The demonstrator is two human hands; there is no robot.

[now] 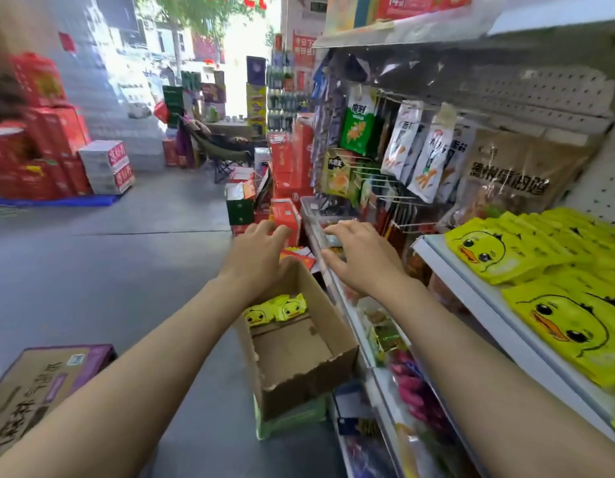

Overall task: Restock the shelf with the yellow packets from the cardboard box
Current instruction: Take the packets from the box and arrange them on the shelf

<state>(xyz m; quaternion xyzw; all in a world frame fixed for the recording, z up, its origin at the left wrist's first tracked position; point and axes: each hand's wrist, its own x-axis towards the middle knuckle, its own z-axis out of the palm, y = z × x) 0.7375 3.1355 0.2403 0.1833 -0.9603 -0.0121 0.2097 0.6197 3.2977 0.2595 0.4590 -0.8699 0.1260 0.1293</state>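
Both hands, left (261,257) and right (359,257), hover spread and empty above the box (299,357); yellow packets (275,309) lie below them.

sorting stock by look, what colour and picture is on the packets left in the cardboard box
Yellow packets with a cartoon duck face, orange beak and black eyes; the head view shows them in the cardboard box.

Relative to the cardboard box (301,343): its far end is covered by the left hand (261,257), so any contact with the rim cannot be told. Only two yellow packets (276,309) show inside; their lower parts sit behind an inner flap. The green crate (292,417) beneath is mostly hidden. Right of it, the shelf (471,291) runs off the frame's edge. Left of it, red cartons (40,132) are blurred, perhaps drinks cases.
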